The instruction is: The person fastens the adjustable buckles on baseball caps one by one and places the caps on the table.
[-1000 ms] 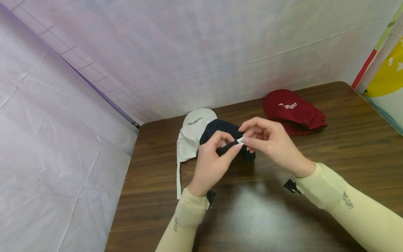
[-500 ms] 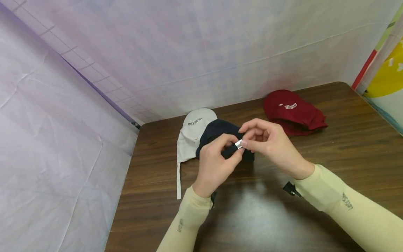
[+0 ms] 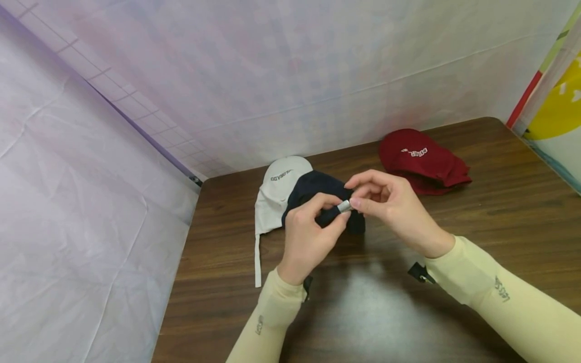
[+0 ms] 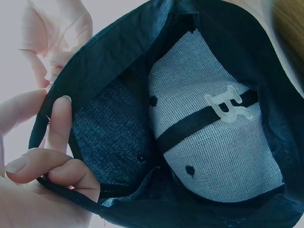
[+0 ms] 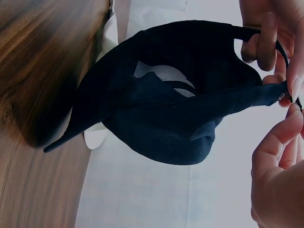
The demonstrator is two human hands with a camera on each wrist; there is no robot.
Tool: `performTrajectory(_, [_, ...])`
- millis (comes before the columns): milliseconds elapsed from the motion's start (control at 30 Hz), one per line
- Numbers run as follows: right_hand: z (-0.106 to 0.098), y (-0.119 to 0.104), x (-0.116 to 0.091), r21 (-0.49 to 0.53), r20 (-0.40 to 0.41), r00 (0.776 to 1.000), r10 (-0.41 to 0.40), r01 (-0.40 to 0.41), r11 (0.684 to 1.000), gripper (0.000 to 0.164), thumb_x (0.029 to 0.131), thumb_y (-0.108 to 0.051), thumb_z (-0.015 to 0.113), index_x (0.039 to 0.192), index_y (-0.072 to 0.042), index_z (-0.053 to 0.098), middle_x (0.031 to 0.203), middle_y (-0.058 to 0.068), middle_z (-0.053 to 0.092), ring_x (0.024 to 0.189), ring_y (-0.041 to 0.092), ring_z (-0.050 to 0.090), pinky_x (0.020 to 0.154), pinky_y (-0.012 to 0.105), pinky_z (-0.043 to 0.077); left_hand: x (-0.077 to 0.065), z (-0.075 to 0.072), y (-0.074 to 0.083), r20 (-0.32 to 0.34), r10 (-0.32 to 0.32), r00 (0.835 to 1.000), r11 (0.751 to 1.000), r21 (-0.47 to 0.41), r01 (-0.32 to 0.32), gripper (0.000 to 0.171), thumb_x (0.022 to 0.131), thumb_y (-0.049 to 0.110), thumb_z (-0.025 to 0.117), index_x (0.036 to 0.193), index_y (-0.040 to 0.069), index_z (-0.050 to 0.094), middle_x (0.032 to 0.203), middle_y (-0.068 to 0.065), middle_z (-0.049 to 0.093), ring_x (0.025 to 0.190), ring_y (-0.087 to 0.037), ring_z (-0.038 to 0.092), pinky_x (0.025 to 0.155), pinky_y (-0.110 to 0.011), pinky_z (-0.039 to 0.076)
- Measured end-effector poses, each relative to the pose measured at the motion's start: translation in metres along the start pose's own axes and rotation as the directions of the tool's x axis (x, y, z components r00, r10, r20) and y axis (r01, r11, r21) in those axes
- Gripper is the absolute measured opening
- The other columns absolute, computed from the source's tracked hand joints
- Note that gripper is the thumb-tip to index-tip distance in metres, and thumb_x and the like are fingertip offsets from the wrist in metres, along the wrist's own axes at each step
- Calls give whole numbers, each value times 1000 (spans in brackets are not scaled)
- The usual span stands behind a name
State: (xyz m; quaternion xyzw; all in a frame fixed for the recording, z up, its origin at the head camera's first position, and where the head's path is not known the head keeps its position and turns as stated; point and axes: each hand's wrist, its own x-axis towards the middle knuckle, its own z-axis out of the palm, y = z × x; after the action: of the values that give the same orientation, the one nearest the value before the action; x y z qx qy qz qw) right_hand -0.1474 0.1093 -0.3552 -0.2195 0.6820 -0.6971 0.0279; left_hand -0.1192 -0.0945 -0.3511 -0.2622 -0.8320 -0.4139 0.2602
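Head view: the left hand's thumb and fingers pinch the navy baseball cap's strap; the right hand pinches at its metal buckle. Beyond the left fingers lies the white cap; beyond the right, across a gap, the dark red cap. The wood tabletop stretches below both. More buckle face shows than a second ago.

Left wrist view: mesh lining lies right of the fingers.

Right wrist view: the brim points left, away from them.

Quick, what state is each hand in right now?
Left hand: pinching the strap of the dark cap.
Right hand: pinching at the silver clasp.
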Motion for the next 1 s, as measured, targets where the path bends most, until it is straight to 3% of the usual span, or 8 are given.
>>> performTrajectory(133, [0, -1, 0, 7, -1, 1000, -2, 2, 1000, 33, 93, -15, 73, 122, -3, 62, 95, 18, 68, 83, 43, 60, 69, 32, 53, 0, 0, 0, -1, -1, 1000, 1000, -1, 1, 14, 87, 19, 79, 99, 17, 72, 86, 8, 67, 55, -2, 45, 50, -20, 34])
performTrajectory(1000, [-3, -1, 0, 1, -27, 999, 19, -19, 1000, 31, 93, -15, 73, 121, -4, 63, 94, 17, 68, 79, 41, 59, 66, 32, 54, 1, 1, 0, 1, -14, 1000, 1000, 9, 14, 14, 86, 20, 79, 98, 17, 72, 85, 9, 67, 53, -2, 43, 49, -20, 33])
